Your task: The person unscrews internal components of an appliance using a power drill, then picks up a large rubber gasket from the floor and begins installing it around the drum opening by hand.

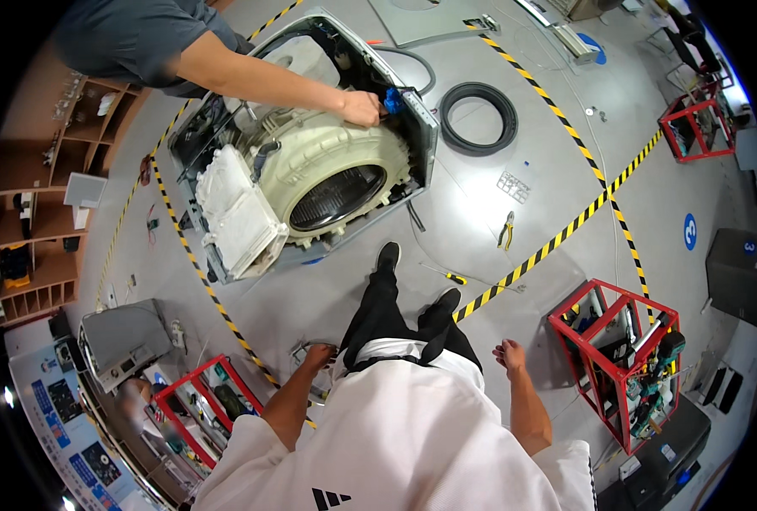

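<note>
My left hand (317,357) hangs low beside my left hip. Just behind it shows a thin silver metal frame (298,347); whether the fingers touch it I cannot make out. On the other side my right hand (509,354) hangs free, its fingers loosely bent and apart, with nothing in them. Ahead of my feet stands an opened washing machine (430,140) with its pale tub (331,157) and dark drum mouth (337,198) exposed. A co-worker's hand (362,109) reaches in from the left, next to a blue part (393,100) at the cabinet's edge.
A black rubber ring (503,100), pliers (505,231) and a yellow-black screwdriver (456,278) lie on the floor. Red-framed tool carts stand at right (624,372) and lower left (240,380). Black-yellow tape (557,241) crosses the floor. Wooden shelves (54,247) line the left.
</note>
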Motion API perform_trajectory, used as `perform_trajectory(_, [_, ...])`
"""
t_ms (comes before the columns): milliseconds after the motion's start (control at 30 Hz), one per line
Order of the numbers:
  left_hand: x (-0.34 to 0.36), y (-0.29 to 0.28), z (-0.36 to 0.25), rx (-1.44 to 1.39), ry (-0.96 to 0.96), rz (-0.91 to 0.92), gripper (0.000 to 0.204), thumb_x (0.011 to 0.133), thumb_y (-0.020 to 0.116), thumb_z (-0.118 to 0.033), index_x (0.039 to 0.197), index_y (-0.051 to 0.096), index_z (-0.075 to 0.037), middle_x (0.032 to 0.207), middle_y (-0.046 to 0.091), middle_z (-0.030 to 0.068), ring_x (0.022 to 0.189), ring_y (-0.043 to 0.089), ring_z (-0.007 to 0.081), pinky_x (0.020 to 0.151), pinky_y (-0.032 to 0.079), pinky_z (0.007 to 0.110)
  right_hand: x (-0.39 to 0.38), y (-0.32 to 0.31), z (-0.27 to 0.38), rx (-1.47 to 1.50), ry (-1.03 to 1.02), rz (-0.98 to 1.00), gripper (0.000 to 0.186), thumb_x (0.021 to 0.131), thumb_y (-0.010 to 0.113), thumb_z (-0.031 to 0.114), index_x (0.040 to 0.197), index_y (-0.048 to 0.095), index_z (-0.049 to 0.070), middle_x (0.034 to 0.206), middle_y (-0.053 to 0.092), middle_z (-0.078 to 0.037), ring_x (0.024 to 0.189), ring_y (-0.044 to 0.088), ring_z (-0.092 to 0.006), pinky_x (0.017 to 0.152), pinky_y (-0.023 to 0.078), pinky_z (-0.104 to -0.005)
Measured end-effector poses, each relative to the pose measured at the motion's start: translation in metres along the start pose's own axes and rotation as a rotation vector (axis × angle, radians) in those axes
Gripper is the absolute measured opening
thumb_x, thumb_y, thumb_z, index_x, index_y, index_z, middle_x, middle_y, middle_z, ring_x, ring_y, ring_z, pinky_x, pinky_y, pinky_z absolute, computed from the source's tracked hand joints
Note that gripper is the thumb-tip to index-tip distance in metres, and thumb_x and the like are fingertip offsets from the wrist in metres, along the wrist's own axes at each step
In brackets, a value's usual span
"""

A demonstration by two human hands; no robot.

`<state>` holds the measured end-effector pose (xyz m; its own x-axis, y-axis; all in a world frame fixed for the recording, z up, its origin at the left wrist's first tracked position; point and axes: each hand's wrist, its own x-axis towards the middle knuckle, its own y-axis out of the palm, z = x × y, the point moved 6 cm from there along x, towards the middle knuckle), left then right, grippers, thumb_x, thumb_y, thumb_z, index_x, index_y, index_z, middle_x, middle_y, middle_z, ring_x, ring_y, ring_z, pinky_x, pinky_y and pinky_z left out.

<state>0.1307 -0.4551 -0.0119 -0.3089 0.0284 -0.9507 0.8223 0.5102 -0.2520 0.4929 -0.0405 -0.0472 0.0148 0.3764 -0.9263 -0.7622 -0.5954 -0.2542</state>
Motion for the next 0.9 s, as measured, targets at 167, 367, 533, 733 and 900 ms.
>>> perform_trajectory(167, [0.047, -0.031, -0.051, -0.084, 0.158, 0.042, 0.034, 0.087, 0.053, -0.035, 0.094, 0.063, -0.004, 0.087, 0.066, 0.006, 0.074, 0.062, 0.015, 0.063, 0.047, 0.029, -0.031, 0.062, 0.06, 0.046, -0.117, 0.075, 0.034, 0.092, 0.048, 0.026, 0.117, 0.05, 0.004, 0.094, 0.061, -0.006, 0.082, 0.063, -0.0159, 0.069, 0.048, -0.0271])
perform_trajectory(367, [0.073, -0.057, -0.135, -0.19, 0.286, 0.113, 0.035, 0.089, 0.052, -0.036, 0.094, 0.063, -0.003, 0.087, 0.066, 0.0053, 0.076, 0.062, 0.0133, 0.063, 0.046, 0.026, -0.058, 0.114, 0.086, 0.02, -0.184, 0.1, 0.033, 0.092, 0.049, 0.025, 0.116, 0.052, 0.003, 0.095, 0.062, -0.007, 0.082, 0.063, -0.0164, 0.07, 0.048, -0.0266])
perform_trajectory(533, [0.088, -0.065, -0.131, -0.136, 0.224, 0.162, 0.036, 0.089, 0.052, -0.037, 0.096, 0.062, -0.003, 0.087, 0.066, 0.0061, 0.076, 0.062, 0.0146, 0.065, 0.046, 0.028, -0.067, 0.114, 0.065, 0.022, -0.129, 0.012, 0.033, 0.091, 0.05, 0.026, 0.115, 0.053, 0.003, 0.094, 0.062, -0.006, 0.08, 0.063, -0.015, 0.068, 0.048, -0.0261])
perform_trajectory(733, [0.1, -0.081, -0.078, -0.09, 0.089, 0.207, 0.037, 0.088, 0.052, -0.037, 0.098, 0.061, -0.003, 0.086, 0.066, 0.007, 0.076, 0.061, 0.0161, 0.066, 0.046, 0.029, -0.077, 0.12, 0.026, 0.069, -0.011, -0.026, 0.032, 0.091, 0.051, 0.025, 0.114, 0.053, 0.003, 0.094, 0.062, -0.006, 0.078, 0.063, -0.0144, 0.066, 0.048, -0.0256])
perform_trajectory(900, [0.073, -0.098, -0.092, -0.052, 0.076, 0.195, 0.035, 0.088, 0.053, -0.036, 0.096, 0.061, -0.003, 0.087, 0.065, 0.0067, 0.077, 0.061, 0.0164, 0.066, 0.047, 0.03, -0.07, 0.135, 0.011, 0.122, 0.005, -0.021, 0.031, 0.09, 0.052, 0.025, 0.113, 0.054, 0.003, 0.093, 0.062, -0.006, 0.076, 0.062, -0.0141, 0.064, 0.048, -0.025])
